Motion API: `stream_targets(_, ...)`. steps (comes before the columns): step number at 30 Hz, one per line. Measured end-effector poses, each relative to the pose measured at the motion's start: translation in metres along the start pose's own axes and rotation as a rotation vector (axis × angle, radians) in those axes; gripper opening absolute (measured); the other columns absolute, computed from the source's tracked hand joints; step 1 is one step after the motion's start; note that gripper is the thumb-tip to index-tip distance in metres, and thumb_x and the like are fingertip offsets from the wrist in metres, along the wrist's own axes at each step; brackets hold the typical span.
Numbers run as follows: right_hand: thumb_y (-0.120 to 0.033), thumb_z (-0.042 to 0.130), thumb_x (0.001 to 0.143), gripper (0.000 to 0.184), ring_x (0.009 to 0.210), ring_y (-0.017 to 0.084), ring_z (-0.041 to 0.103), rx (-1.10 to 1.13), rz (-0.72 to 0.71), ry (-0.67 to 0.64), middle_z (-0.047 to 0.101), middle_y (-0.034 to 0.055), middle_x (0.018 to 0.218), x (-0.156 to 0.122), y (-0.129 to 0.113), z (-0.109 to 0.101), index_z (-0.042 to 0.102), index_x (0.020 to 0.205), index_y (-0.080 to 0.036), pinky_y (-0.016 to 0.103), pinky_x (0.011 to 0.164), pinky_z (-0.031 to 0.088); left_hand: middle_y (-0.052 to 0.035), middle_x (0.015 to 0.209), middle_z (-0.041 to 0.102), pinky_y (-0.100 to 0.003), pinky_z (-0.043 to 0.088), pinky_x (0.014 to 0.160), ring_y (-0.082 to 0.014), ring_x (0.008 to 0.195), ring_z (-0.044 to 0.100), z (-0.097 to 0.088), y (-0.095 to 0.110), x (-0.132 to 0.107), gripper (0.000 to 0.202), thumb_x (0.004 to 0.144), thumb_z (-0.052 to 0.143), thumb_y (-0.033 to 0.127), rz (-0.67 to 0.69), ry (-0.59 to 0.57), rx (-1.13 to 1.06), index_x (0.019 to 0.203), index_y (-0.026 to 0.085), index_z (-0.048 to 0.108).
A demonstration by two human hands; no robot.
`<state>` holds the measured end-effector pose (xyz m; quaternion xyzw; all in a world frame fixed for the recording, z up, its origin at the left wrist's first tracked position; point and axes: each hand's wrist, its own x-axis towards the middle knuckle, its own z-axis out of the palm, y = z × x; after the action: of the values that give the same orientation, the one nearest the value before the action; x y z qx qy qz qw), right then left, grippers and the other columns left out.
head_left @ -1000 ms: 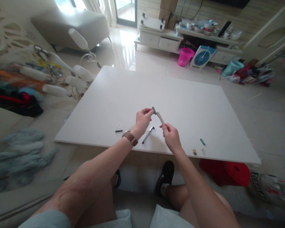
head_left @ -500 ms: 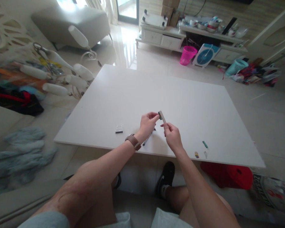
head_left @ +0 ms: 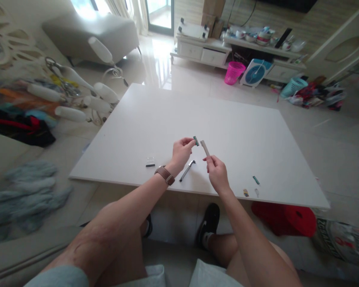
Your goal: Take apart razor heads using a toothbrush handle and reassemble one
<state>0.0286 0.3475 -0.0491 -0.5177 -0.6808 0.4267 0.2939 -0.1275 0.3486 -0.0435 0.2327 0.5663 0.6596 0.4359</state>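
Note:
Between the fingertips of my left hand (head_left: 182, 153) is a small dark green razor cartridge (head_left: 196, 141). My right hand (head_left: 216, 169) grips the lower end of a grey-beige razor handle (head_left: 205, 148), its top tilted toward the cartridge. A narrow gap separates cartridge and handle. On the table just below my hands lies a silver and black razor handle (head_left: 186, 171). A clear plastic case (head_left: 150, 162) with a black strip rests left of my left wrist. To the right of my right forearm are another green cartridge (head_left: 256, 180), a small yellow and dark piece (head_left: 245, 193) and a small clear piece (head_left: 256, 193).
The white tabletop (head_left: 203, 115) spans the space before me, its near edge above my knees. A lamp with several white shades (head_left: 100, 93) stands at its left edge. A red stool (head_left: 299, 219) is below the right corner. A pink basket (head_left: 234, 73) and a fan (head_left: 255, 72) stand beyond.
The cartridge has come off the top of the handle. My left hand has moved a little left with it, uncovering the silver handle on the table.

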Motion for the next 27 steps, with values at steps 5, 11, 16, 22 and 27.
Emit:
stream_targets(5, -0.051, 0.045, 0.096, 0.040, 0.054, 0.012, 0.041, -0.025, -0.009, -0.035, 0.044, -0.0046, 0.056, 0.003, 0.001, 0.003, 0.065, 0.085, -0.019, 0.027, 0.054, 0.028, -0.0018, 0.071, 0.067, -0.022, 0.032, 0.047, -0.0056, 0.049, 0.043, -0.004, 0.002, 0.006, 0.018, 0.071, 0.070, 0.030, -0.009, 0.033, -0.024, 0.079, 0.014, 0.069)
stream_targets(11, -0.051, 0.045, 0.096, 0.039, 0.055, 0.012, 0.042, -0.023, 0.002, -0.070, 0.045, -0.0046, 0.056, 0.009, 0.003, 0.005, 0.065, 0.084, -0.019, 0.026, 0.054, 0.029, -0.0025, 0.073, 0.068, -0.022, 0.033, 0.048, -0.0056, 0.050, 0.043, -0.003, -0.002, 0.012, 0.018, 0.072, 0.070, 0.030, -0.008, 0.022, -0.028, 0.079, 0.014, 0.069)
stream_targets(16, -0.052, 0.045, 0.096, 0.040, 0.054, 0.012, 0.041, -0.029, 0.004, -0.080, 0.043, -0.0047, 0.055, 0.010, 0.006, 0.005, 0.065, 0.085, -0.019, 0.027, 0.054, 0.028, -0.0025, 0.070, 0.068, -0.022, 0.032, 0.048, -0.0058, 0.050, 0.042, 0.000, -0.001, 0.007, 0.016, 0.072, 0.070, 0.029, 0.000, 0.004, -0.006, 0.078, 0.013, 0.069)
stream_targets(22, -0.052, 0.045, 0.096, 0.039, 0.054, 0.013, 0.042, -0.019, -0.001, -0.077, 0.043, -0.0045, 0.056, 0.008, 0.005, 0.004, 0.065, 0.087, -0.019, 0.026, 0.053, 0.028, -0.0013, 0.068, 0.066, -0.022, 0.031, 0.047, -0.0064, 0.050, 0.042, 0.003, -0.001, -0.006, 0.014, 0.072, 0.069, 0.028, -0.017, -0.028, 0.026, 0.076, 0.014, 0.068)
stream_targets(27, -0.053, 0.044, 0.096, 0.041, 0.054, 0.013, 0.042, -0.023, -0.001, -0.061, 0.045, -0.0042, 0.056, 0.009, 0.007, 0.004, 0.066, 0.089, -0.019, 0.027, 0.054, 0.028, -0.0013, 0.068, 0.066, -0.022, 0.032, 0.049, -0.0070, 0.052, 0.044, 0.005, -0.004, -0.012, 0.014, 0.072, 0.067, 0.027, -0.045, -0.074, 0.076, 0.075, 0.014, 0.069)
